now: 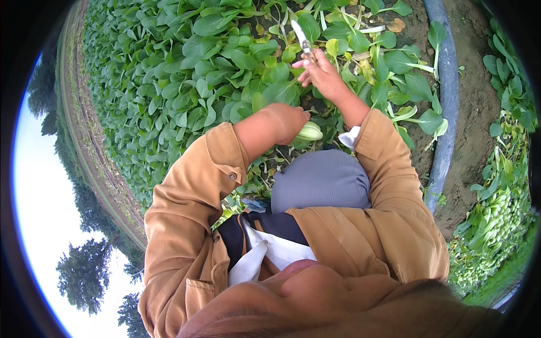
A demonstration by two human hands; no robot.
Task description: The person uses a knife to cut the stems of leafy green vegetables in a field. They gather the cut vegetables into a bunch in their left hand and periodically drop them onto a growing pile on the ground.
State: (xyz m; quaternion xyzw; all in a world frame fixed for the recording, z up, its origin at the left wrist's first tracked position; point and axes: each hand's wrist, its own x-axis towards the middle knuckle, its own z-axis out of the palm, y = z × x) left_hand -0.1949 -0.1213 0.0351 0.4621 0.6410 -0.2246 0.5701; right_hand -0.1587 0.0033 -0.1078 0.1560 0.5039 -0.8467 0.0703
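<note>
My left hand (290, 122) is closed around a head of bok choy (310, 132), just in front of my knee. The pale green base of the head points to the right, and its leaves are hidden behind the hand. Farther forward and to the right, my right hand (319, 72) holds a knife (301, 34) by its handle, blade pointing forward and away from me. Some fingers of that hand are spread apart from the handle. Under both hands lie loose and yellowed leaves (331, 47) among the plants.
Dense standing bok choy plants (169, 76) fill the left and front. Cut leaves (405, 76) litter the ground at right, beside a grey hose (448, 84) on bare soil (477, 105). Beyond it, many bok choy heads (494, 219) lie piled. My bent knee (321, 179) is close below the hands.
</note>
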